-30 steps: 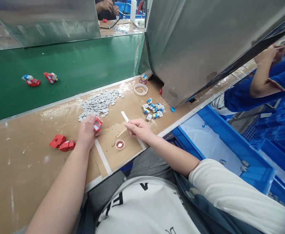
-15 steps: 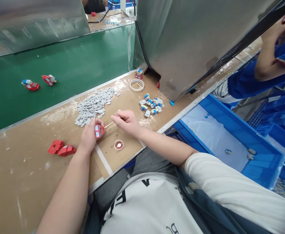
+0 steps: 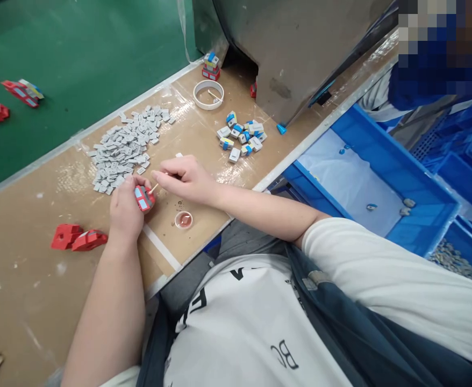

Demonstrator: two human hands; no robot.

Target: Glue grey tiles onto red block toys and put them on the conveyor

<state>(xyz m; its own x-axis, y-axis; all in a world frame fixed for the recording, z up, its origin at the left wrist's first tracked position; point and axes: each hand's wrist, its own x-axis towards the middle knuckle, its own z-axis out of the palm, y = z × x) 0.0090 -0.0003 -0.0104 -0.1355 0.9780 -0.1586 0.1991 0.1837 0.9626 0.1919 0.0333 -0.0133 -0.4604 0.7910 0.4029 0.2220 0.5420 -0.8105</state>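
Observation:
My left hand (image 3: 125, 207) is closed around a red toy vehicle (image 3: 144, 199) with pale blue windows, held just above the brown table. My right hand (image 3: 190, 180) pinches a thin wooden stick (image 3: 154, 188), whose far end touches the toy's red side. Below the hands stands a small clear cup (image 3: 184, 220) of reddish liquid. Many small grey plastic pieces (image 3: 125, 150) lie heaped beyond my left hand. Past my right hand is a cluster of grey, blue and yellow blocks (image 3: 242, 135). Red toy parts (image 3: 78, 237) rest left of my left forearm.
A white tape ring (image 3: 208, 95) with a stick inside lies near a metal panel (image 3: 300, 48). Red toys (image 3: 23, 92) sit on the green belt (image 3: 86, 64). Blue bins (image 3: 413, 156) stand at the right. A person in blue (image 3: 421, 80) is beyond them.
My right hand has come closer to my left, bringing the stick onto the red toy vehicle. The view has tilted down. The toys on the belt have shifted left relative to the grey heap.

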